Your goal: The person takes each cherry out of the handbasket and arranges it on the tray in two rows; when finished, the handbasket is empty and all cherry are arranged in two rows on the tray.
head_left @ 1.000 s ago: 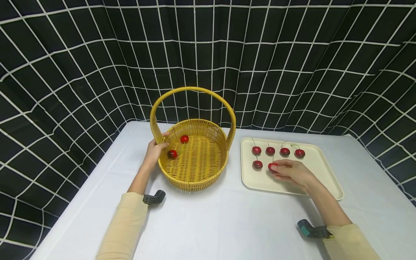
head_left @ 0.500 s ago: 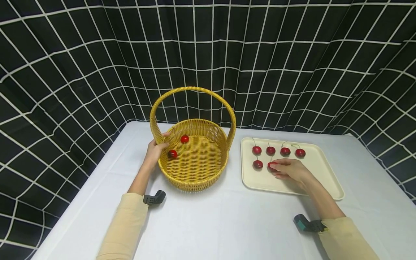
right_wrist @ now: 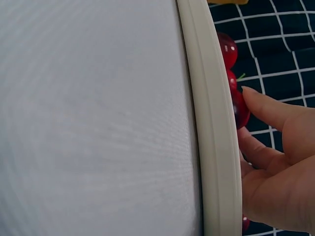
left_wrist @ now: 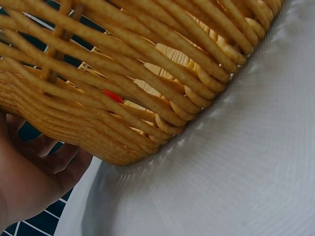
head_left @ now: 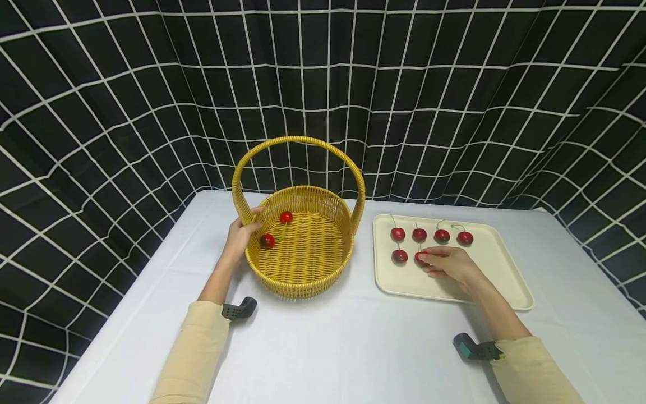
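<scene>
A yellow woven basket with a tall arched handle stands left of centre in the head view. My left hand grips its left side at the foot of the handle, fingertips showing over the rim. Two red cherries lie inside the basket. To the right, my right hand pinches a cherry low over a cream tray. In the right wrist view, the thumb and fingers meet that dark red cherry just past the tray's edge.
Several more stemmed cherries sit on the tray: a back row ending with a cherry at right, and one cherry left of the hand. A white cloth covers the table. A black gridded curtain hangs behind.
My right hand and forearm have shifted slightly left, the fingers staying at the same cherry. The left hand and the basket have kept their places.
</scene>
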`<state>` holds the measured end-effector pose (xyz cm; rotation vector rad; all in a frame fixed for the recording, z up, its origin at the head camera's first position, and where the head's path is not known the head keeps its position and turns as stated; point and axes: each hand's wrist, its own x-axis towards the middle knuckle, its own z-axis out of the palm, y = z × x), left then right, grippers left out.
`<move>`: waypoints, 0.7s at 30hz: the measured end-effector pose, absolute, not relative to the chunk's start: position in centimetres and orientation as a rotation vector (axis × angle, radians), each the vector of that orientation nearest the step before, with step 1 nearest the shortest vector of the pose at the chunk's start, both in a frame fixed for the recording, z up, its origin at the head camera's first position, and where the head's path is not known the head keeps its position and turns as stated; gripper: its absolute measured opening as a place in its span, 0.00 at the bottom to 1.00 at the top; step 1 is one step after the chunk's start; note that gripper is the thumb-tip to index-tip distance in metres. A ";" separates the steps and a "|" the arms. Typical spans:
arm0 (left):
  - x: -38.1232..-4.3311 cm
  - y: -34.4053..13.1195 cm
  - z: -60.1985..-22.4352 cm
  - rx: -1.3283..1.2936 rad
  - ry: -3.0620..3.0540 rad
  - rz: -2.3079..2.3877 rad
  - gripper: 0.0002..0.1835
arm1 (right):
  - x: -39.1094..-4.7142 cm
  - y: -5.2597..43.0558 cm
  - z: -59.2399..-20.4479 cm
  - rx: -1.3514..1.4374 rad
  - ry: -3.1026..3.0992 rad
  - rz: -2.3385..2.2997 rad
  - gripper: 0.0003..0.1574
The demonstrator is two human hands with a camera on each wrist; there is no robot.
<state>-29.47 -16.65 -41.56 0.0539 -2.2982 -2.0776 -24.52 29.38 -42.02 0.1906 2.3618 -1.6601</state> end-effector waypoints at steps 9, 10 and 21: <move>-29.4 -16.8 -41.6 0.042 -2.300 -2.082 0.26 | -24.5 29.2 -41.9 0.227 2.361 -1.658 0.34; -29.4 -16.8 -41.6 0.043 -2.297 -2.084 0.26 | -24.5 29.2 -41.9 0.238 2.363 -1.656 0.34; -29.4 -16.7 -41.6 0.046 -2.289 -2.081 0.26 | -24.3 28.9 -41.7 0.293 2.389 -1.646 0.30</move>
